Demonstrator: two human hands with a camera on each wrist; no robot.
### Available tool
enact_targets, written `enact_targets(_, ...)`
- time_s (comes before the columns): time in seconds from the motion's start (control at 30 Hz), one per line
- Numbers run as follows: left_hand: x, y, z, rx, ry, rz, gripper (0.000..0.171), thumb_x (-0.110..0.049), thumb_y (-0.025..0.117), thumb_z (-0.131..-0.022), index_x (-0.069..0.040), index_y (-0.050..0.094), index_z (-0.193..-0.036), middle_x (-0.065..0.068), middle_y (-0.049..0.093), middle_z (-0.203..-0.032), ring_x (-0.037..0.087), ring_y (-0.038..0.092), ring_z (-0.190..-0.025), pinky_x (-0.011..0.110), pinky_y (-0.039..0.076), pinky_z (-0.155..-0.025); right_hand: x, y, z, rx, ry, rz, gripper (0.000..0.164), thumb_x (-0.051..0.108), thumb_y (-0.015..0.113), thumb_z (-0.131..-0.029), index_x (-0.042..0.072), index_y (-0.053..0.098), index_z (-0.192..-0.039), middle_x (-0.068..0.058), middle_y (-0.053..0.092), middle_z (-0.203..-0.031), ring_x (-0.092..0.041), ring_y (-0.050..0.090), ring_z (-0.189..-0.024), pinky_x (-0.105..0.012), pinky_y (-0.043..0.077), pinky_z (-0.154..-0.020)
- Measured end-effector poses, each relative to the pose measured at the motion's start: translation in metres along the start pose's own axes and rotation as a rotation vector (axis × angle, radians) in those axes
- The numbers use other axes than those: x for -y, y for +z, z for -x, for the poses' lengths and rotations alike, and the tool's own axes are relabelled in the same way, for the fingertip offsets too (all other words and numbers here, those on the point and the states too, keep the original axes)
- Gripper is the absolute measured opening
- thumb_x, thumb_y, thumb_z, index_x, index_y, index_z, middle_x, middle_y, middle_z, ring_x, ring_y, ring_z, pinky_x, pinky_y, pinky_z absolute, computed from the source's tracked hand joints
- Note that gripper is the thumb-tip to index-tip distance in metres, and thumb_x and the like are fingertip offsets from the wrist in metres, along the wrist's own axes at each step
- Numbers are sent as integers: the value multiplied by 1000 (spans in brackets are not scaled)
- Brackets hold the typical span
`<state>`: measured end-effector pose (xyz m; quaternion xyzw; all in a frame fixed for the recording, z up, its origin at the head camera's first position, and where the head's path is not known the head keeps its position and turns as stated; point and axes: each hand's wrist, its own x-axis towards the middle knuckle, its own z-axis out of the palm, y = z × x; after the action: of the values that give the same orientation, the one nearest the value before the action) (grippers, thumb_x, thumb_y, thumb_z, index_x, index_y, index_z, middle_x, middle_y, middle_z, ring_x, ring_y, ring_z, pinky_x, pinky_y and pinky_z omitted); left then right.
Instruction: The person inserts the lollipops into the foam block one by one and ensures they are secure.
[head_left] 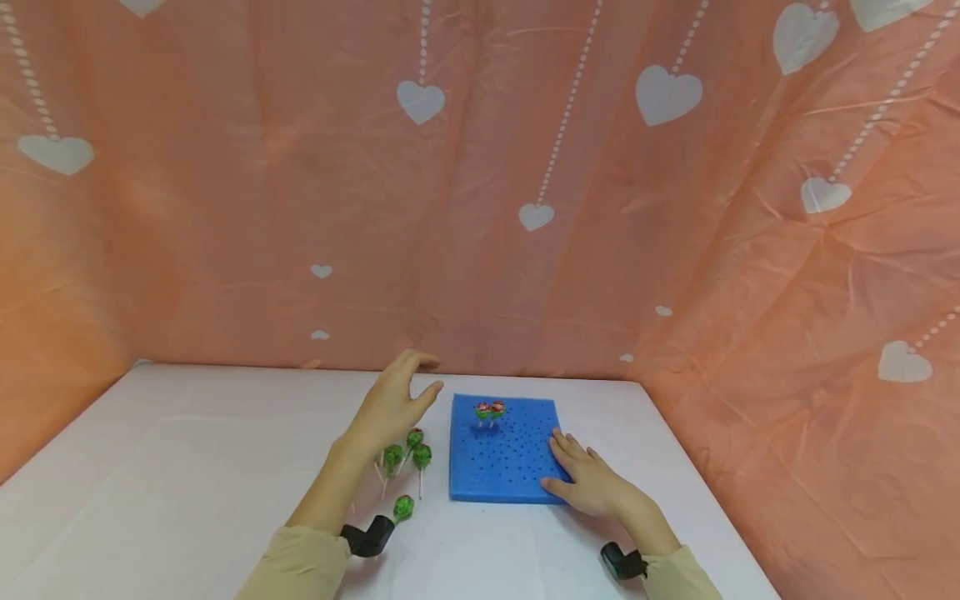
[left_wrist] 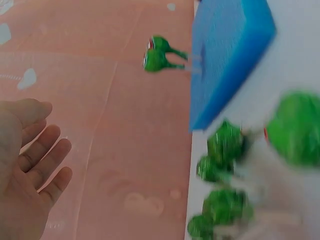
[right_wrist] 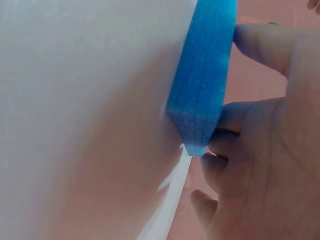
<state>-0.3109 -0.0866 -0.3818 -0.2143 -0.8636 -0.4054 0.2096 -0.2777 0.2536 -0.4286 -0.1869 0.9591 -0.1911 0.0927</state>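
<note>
Lollipops: some loose at nine o'clock of blue block, two upright toward its eleven. With left hand empty, fingers loosely spread; with right hand extended, pressing four o'clock edge, gripping nothing. Apparently between placements; probably calls for pinching another.

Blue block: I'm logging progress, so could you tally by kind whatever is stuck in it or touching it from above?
Lollipops standing in the blue block: 2
Hands, the right hand only: 1
Total: 3
</note>
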Motion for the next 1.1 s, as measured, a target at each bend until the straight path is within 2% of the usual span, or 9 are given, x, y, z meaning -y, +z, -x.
enact_targets(0.2, 14, -22, 15, 6, -6, -67, 35, -13, 73, -98, -8, 63, -131, 9, 64, -126, 30, 61, -119, 53, 52, -98, 1, 0, 1, -2, 0, -2, 79, 43, 61, -103, -6, 32, -159, -20, 21, -170, -43, 14, -157, -65, 12, -124)
enact_targets(0.5, 34, -48, 42, 71, -79, -162, 29, -13, 72, -98, -6, 64, -125, 10, 63, -121, 33, 65, -111, 53, 54, -87, 1, -1, 1, -4, -12, -8, 80, 43, 62, -103, -6, 32, -158, -21, 21, -170, -44, 14, -157, -66, 11, -124)
enact_targets(0.67, 44, -60, 51, 153, -81, -185, 27, -10, 74, -95, -4, 67, -120, 10, 64, -120, 29, 67, -104, 48, 56, -84, 0, 0, 0, -5, -12, -5, 80, 42, 62, -103, -6, 32, -158, -21, 21, -170, -43, 14, -157, -66, 12, -124)
enact_targets(0.8, 49, -67, 57, 247, -66, -166, 25, -7, 75, -91, 0, 69, -115, 12, 67, -112, 24, 65, -94, 40, 54, -78, 0, 0, 1, -5, -10, -10, 80, 42, 62, -103, -6, 32, -158, -21, 21, -170, -44, 14, -157, -66, 11, -124)
enact_targets(0.93, 53, -71, 60, 330, -102, -140, 25, -5, 76, -89, 1, 70, -112, 12, 69, -107, 21, 64, -88, 37, 54, -74, 1, 0, 1, -5, -6, -16, 80, 42, 63, -102, -6, 32, -158, -21, 21, -170, -44, 14, -157, -66, 11, -123)
enact_targets(1.1, 55, -77, 65, 414, -188, -105, 21, -4, 77, -87, 0, 71, -106, 9, 70, -102, 21, 66, -86, 36, 56, -73, 2, 0, 0, -4, -6, -17, 80, 41, 63, -102, -7, 32, -158, -22, 21, -170, -44, 14, -157, -67, 11, -123)
